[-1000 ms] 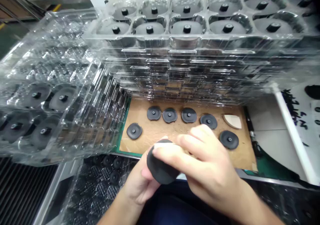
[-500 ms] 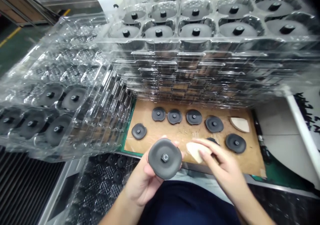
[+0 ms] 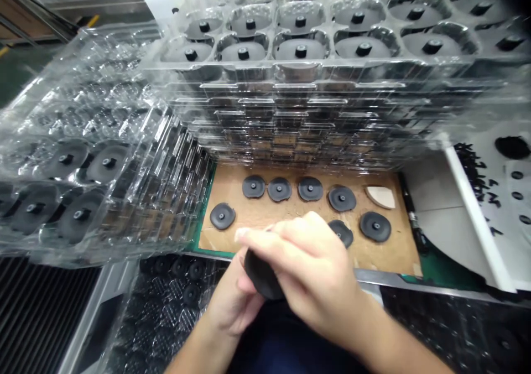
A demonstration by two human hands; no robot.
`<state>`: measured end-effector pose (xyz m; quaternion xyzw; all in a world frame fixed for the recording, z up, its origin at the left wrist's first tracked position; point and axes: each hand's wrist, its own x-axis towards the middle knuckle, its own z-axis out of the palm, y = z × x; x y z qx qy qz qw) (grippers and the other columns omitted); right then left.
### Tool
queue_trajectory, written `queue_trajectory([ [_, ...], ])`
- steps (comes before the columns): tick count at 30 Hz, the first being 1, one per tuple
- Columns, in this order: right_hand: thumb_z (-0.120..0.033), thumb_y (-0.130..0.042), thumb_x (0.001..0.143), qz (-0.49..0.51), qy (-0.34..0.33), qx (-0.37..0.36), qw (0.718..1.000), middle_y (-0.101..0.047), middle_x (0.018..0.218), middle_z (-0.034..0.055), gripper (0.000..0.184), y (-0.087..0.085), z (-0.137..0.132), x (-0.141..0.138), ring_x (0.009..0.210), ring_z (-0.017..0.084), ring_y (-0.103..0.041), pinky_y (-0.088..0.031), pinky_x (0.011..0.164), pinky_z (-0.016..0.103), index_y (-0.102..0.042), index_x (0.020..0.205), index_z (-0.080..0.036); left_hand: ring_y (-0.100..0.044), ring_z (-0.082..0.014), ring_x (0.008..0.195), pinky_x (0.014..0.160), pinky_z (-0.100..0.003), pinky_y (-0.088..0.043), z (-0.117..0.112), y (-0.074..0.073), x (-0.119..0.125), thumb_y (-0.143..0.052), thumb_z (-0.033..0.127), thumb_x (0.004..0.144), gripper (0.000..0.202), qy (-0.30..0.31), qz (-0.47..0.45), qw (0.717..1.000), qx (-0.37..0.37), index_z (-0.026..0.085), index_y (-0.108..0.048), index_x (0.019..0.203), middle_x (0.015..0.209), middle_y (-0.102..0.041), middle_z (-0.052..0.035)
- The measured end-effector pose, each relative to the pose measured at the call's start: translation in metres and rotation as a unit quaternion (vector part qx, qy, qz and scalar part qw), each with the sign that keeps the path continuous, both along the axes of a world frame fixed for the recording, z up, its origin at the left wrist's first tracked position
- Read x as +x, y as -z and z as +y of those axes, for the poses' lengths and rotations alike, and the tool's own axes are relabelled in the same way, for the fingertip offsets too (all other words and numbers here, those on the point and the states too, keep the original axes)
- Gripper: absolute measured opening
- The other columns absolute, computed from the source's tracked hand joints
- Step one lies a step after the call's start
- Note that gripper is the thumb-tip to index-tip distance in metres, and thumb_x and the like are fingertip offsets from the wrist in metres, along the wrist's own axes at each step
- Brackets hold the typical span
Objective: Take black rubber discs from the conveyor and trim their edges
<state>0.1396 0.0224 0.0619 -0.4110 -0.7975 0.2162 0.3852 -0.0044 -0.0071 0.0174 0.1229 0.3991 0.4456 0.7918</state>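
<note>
My left hand point(image 3: 230, 302) holds a round black disc point(image 3: 262, 277) low in front of me, its fingers wrapped round the left edge. Over the disc lies my right hand point(image 3: 317, 269), closed, fingers pointing left across the disc's face. It covers the disc's central stub and most of the surface. The cream wedge-shaped pad that this hand pinched earlier is hidden under the fingers now. Beyond the hands, several similar discs with a short central stub, one of them a black disc point(image 3: 310, 188), lie on a brown cardboard sheet point(image 3: 265, 211).
A second cream wedge pad point(image 3: 380, 197) rests at the sheet's right. Tall stacks of clear plastic trays point(image 3: 286, 86) holding discs rise behind, with another tray stack point(image 3: 157, 169) at left. To the right stands a white panel edge point(image 3: 473, 208). Below left are more trayed discs point(image 3: 191, 294).
My right hand has moved left from beside the disc to cover it. The disc has turned from facing me to a steeper tilt. The view has shifted slightly right.
</note>
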Motion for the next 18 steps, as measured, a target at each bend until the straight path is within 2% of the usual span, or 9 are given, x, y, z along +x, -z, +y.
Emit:
queue_trajectory([
  [3, -0.015, -0.046, 0.091, -0.003, 0.057, -0.122, 0.991, -0.07, 0.087, 0.0027, 0.024, 0.011, -0.009, 0.013, 0.072, 0.014, -0.06, -0.038, 0.065, 0.028, -0.065, 0.104, -0.018, -0.066, -0.0198, 0.095, 0.085, -0.023, -0.05, 0.0, -0.005, -0.009, -0.085, 0.033, 0.051, 0.057, -0.034, -0.01, 0.998, 0.044, 0.025, -0.069, 0.105, 0.102, -0.073, 0.0001],
  [7, -0.028, -0.051, 0.089, 0.062, 0.035, -0.324, 0.943, -0.073, 0.096, 0.0024, 0.021, 0.047, -0.031, 0.028, 0.081, 0.016, -0.066, -0.048, 0.065, 0.024, -0.069, 0.099, -0.023, -0.066, -0.0219, 0.1, 0.088, -0.027, -0.051, -0.005, -0.007, -0.021, -0.082, 0.036, 0.057, 0.054, -0.054, -0.031, 0.995, 0.073, 0.027, -0.067, 0.108, 0.111, -0.071, -0.0013],
  [10, -0.032, -0.051, 0.088, 0.059, 0.03, -0.385, 0.921, -0.073, 0.097, 0.0044, 0.024, 0.071, -0.041, 0.03, 0.083, 0.019, -0.068, -0.052, 0.062, 0.025, -0.07, 0.099, -0.022, -0.066, -0.0218, 0.1, 0.088, -0.028, -0.05, -0.007, -0.006, -0.019, -0.082, 0.039, 0.055, 0.056, -0.04, -0.055, 0.996, 0.058, 0.027, -0.066, 0.108, 0.111, -0.071, -0.0016],
  [12, -0.032, -0.049, 0.089, 0.055, 0.056, -0.373, 0.925, -0.073, 0.098, 0.0051, 0.026, 0.07, -0.04, 0.03, 0.086, 0.02, -0.068, -0.052, 0.066, 0.027, -0.069, 0.1, -0.021, -0.066, -0.0213, 0.098, 0.088, -0.028, -0.05, -0.006, -0.007, -0.015, -0.082, 0.039, 0.056, 0.054, -0.03, -0.062, 0.997, 0.047, 0.028, -0.067, 0.107, 0.11, -0.071, -0.001],
  [15, -0.028, -0.049, 0.09, 0.068, 0.125, -0.254, 0.957, -0.069, 0.107, 0.0036, 0.024, 0.041, -0.03, 0.029, 0.094, 0.018, -0.064, -0.05, 0.073, 0.027, -0.064, 0.109, -0.023, -0.067, -0.0228, 0.095, 0.089, -0.031, -0.049, -0.006, -0.011, -0.008, -0.083, 0.038, 0.053, 0.056, -0.007, -0.06, 0.997, 0.039, 0.027, -0.067, 0.105, 0.107, -0.071, -0.0019],
  [16, -0.025, -0.05, 0.09, 0.066, 0.12, -0.189, 0.972, -0.069, 0.107, 0.0025, 0.025, 0.028, -0.026, 0.028, 0.092, 0.017, -0.064, -0.049, 0.073, 0.026, -0.062, 0.112, -0.025, -0.065, -0.0243, 0.098, 0.091, -0.033, -0.048, -0.007, -0.013, -0.006, -0.084, 0.039, 0.052, 0.058, 0.0, -0.052, 0.998, 0.033, 0.027, -0.067, 0.106, 0.109, -0.07, -0.0029],
  [18, -0.019, -0.047, 0.091, 0.052, 0.039, -0.06, 0.996, -0.071, 0.096, 0.0009, 0.026, 0.006, -0.016, 0.022, 0.079, 0.014, -0.062, -0.044, 0.068, 0.027, -0.06, 0.113, -0.025, -0.059, -0.0279, 0.11, 0.097, -0.035, -0.045, -0.009, -0.014, -0.004, -0.083, 0.042, 0.053, 0.061, 0.009, -0.034, 0.999, 0.018, 0.025, -0.066, 0.109, 0.114, -0.068, -0.0048],
])
